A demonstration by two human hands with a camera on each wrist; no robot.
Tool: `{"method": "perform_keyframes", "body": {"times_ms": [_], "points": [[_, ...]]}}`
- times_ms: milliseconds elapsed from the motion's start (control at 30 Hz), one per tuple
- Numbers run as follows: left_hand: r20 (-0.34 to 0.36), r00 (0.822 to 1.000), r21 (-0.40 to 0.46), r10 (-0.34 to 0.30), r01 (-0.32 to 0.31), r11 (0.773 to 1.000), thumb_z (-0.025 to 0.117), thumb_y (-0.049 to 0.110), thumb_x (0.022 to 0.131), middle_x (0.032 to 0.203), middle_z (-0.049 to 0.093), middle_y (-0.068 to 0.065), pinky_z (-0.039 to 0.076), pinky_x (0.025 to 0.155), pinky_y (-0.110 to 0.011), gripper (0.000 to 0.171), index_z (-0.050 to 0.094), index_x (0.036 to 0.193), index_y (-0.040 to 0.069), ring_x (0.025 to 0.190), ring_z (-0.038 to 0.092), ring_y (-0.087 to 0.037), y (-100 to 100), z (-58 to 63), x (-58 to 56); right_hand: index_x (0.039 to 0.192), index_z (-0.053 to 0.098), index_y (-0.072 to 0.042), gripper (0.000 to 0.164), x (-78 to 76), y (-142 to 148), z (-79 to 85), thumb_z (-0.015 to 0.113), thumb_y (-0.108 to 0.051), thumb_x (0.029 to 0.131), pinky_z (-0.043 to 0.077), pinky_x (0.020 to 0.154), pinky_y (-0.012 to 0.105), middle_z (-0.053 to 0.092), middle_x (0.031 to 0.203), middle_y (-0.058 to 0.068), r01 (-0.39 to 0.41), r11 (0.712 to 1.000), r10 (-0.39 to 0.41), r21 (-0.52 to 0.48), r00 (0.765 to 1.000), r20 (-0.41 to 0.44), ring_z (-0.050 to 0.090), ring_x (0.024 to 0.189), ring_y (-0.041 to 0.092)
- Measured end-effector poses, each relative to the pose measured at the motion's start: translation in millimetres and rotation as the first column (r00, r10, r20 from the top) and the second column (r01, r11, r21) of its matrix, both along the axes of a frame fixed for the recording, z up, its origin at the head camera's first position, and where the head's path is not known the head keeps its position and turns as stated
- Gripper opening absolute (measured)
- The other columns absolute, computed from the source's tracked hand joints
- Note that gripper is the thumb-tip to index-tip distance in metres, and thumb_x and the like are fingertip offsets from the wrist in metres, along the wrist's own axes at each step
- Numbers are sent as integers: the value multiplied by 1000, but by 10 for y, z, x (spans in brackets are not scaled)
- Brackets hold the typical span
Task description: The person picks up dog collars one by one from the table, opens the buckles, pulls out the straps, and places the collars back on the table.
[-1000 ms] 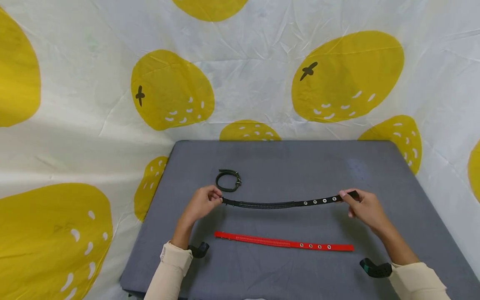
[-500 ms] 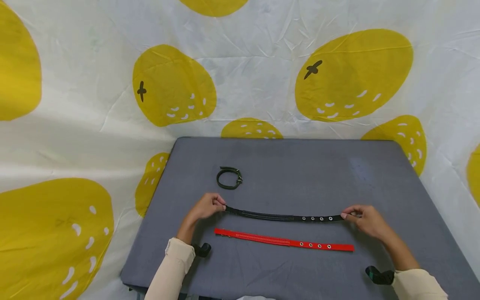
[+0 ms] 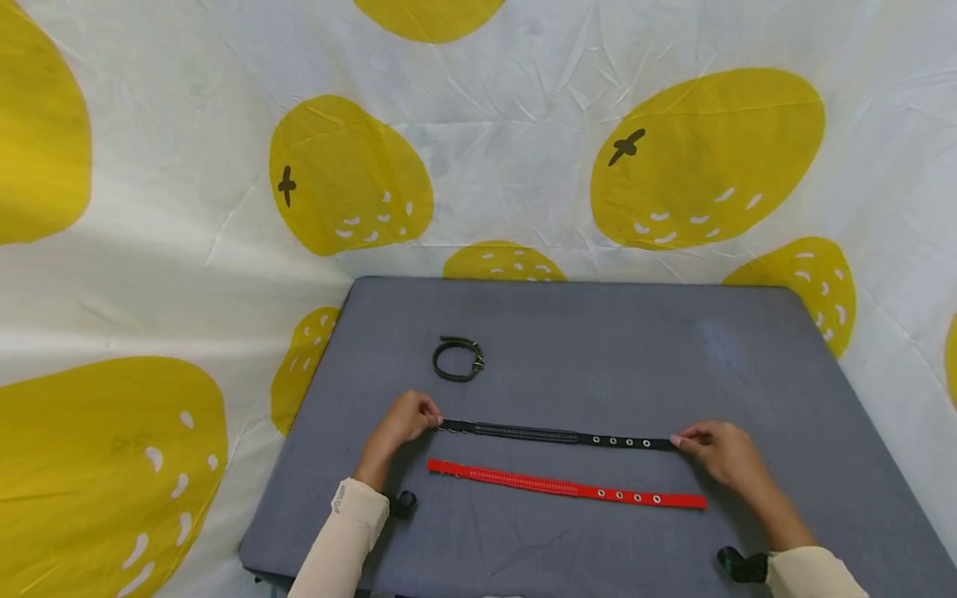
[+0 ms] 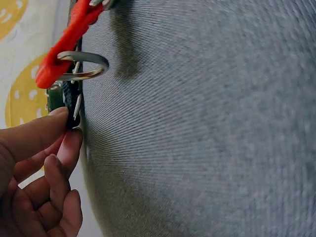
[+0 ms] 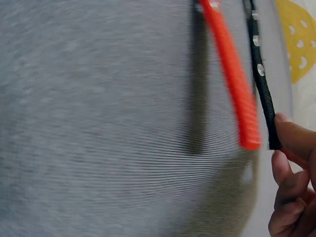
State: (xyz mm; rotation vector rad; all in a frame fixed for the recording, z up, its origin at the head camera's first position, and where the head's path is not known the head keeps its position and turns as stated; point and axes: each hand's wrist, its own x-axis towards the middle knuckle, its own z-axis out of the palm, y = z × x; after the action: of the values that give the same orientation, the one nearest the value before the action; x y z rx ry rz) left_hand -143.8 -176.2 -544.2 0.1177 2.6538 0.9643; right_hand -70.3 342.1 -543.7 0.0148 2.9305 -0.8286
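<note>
White fabric (image 3: pixel 508 178) printed with large yellow fruit shapes (image 3: pixel 351 174) hangs behind and along both sides of a grey desk (image 3: pixel 598 349). Across the middle of the desk stretches a black collar (image 3: pixel 523 433), unfastened and nearly straight, sagging only slightly; whether its underside touches the desk I cannot tell. It has a ribbed section toward its left and four metal eyelets (image 3: pixel 630 443) toward its right. Two hands hold it, well apart: the left hand (image 3: pixel 404 419) pinches one end between thumb and forefinger, and the right hand (image 3: pixel 721 453) pinches the plain tip beyond the eyelets, its other fingers curled below.

Just nearer the person, a red collar (image 3: pixel 523 480) of similar build lies roughly parallel, with its own row of four eyelets. In the left wrist view a metal ring (image 4: pixel 89 57) sticks out from its end. Farther back, near the left hand but apart from it, a dark green collar (image 3: pixel 453 379) lies curled into a loop, its buckle (image 3: pixel 478 363) facing right. Cream sleeves (image 3: pixel 344 536) cover the forearms, and a small black device (image 3: pixel 742 565) sits at each wrist.
</note>
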Motion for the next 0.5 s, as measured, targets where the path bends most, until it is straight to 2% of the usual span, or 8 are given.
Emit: {"method": "perform_keyframes", "body": {"times_ms": [133, 233, 367, 500], "points": [[-6, 999, -46, 34, -35, 998, 82, 10, 82, 69, 65, 1, 45, 61, -27, 13, 71, 75, 9, 65, 53, -13, 13, -5, -2, 84, 75, -7, 20, 17, -37, -57, 79, -27, 86, 41, 59, 32, 67, 76, 3, 6, 999, -6, 41, 1000, 0, 53, 67, 15], [-28, 999, -71, 43, -45, 996, 83, 11, 80, 70, 64, 1, 45, 62, -28, 14, 70, 75, 10, 65, 53, -14, 22, -11, -5, 82, 73, -7, 20, 28, -59, -90, 81, -26, 83, 39, 56, 31, 64, 74, 2, 22, 998, -19, 64, 999, -41, 52, 65, 16], [-51, 999, -88, 6, -11, 996, 83, 13, 80, 69, 62, 3, 44, 62, -27, 16, 68, 74, 11, 64, 52, -12, 17, -9, -14, 85, 72, -7, 23, 23, -58, -81, 80, -29, 86, 38, 55, 32, 62, 74, 2, 35, 998, -30, 58, 996, -86, 53, 65, 16], [-54, 998, -28, -41, 39, 999, 82, 12, 80, 65, 59, 3, 41, 57, -27, 19, 66, 72, 9, 61, 50, -12, -2, 58, -41, 91, 72, -5, 24, -17, -54, 10, 72, -29, 94, 37, 55, 30, 62, 75, 3, 35, 999, -33, 14, 995, -91, 51, 66, 16]]}}
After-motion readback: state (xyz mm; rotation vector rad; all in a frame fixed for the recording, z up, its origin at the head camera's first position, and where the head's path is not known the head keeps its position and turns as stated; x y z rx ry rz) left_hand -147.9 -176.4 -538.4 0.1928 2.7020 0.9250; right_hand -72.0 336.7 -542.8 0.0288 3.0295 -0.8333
